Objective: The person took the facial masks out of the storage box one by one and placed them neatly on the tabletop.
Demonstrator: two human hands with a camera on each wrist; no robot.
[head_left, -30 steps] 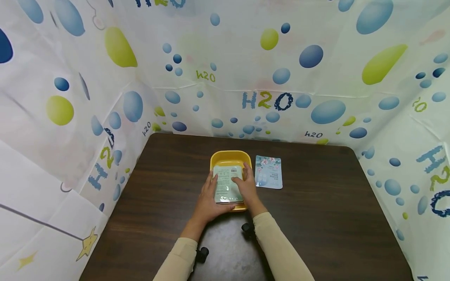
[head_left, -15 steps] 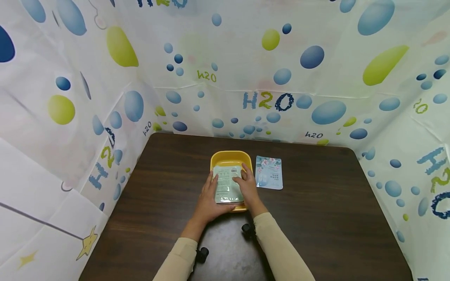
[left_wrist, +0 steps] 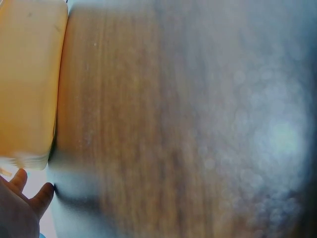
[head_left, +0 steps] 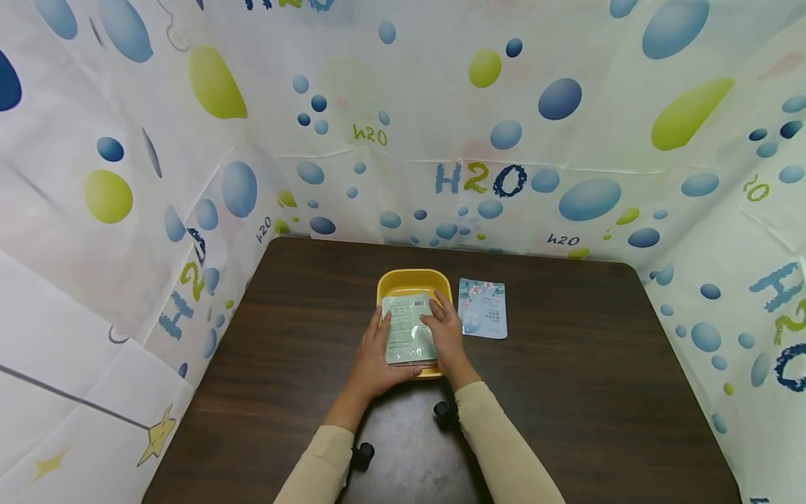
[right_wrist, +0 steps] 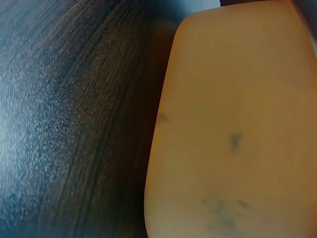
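Observation:
A stack of flat, glossy pale-green packets (head_left: 408, 336) sits in the yellow tray (head_left: 412, 278) in the head view. Along the stack's left side and lower edge, my left hand (head_left: 371, 364) holds it, fingers on the left and thumb across the front. My right hand (head_left: 448, 343) grips the right edge, its thumb near the top face. Part of the tray is hidden under packets and hands. In the left wrist view, fingertips (left_wrist: 42, 198) show below the tray's outer wall (left_wrist: 29, 84). Only the tray's wall (right_wrist: 233, 109) and the table appear in the right wrist view.
A blue floral packet (head_left: 482, 308) lies flat on the dark wooden table (head_left: 585, 364), right of the tray. Behind the table hangs a white curtain (head_left: 428, 126) printed with blue and green bubbles. Black wrist cameras (head_left: 363, 456) are strapped below both sleeves.
My right thumb has drawn slightly right, toward the edge of the packet stack. The left hand, the tray and the blue packet stay put; the head view shifts slightly.

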